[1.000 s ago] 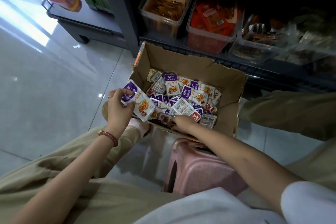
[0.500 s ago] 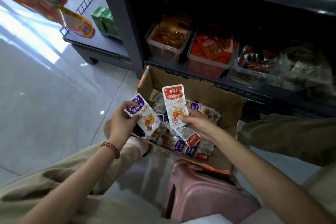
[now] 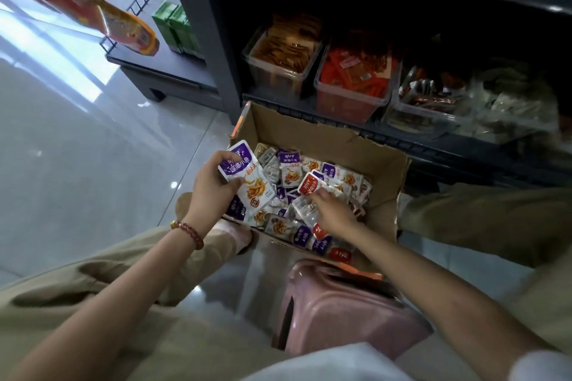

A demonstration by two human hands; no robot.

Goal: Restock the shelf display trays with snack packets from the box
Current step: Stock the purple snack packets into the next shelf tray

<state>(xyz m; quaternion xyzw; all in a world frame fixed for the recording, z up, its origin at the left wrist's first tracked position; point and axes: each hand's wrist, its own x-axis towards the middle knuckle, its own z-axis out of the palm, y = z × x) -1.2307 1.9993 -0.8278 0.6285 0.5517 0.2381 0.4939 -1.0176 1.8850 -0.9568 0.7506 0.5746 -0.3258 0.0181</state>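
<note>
While your left hand [image 3: 210,192] grips a stack of purple-topped packets [image 3: 250,182] over the left edge of the cardboard box [image 3: 325,139], your right hand [image 3: 332,210] is down among the loose snack packets [image 3: 291,170] inside it. Left fingers are curled round the stack's purple end, thumb across the front, and the white end with the printed picture slants toward the lower right. Over on the right, your fingertips are bent and pinch the lower edge of a red-topped packet [image 3: 309,185], which tilts up above the heap. Something clear and crinkly sits under that palm; you can't tell whether it is held too.

The box stands open on the floor [image 3: 77,148] at the centre of the frame, its bottom covered with purple, red and silver packets lying every which way. Its far wall is just in front of the dark shelf [image 3: 464,145]. Up on that shelf, in the upper right of the frame, you've got the display trays in a row: a clear tray [image 3: 263,71] of brown sticks, then a tray [image 3: 349,102] packed with orange-red packets, then a shallow tray [image 3: 411,117] with mixed wrappers, blurred further right.

Closer to you, a pink stool [image 3: 340,312] touches the box's near edge, between your forearms. A red bead bracelet [image 3: 188,233] rings your left wrist. Green cartons [image 3: 175,26] stand on a low rack at upper left, orange bags [image 3: 130,29] hanging beside them.
</note>
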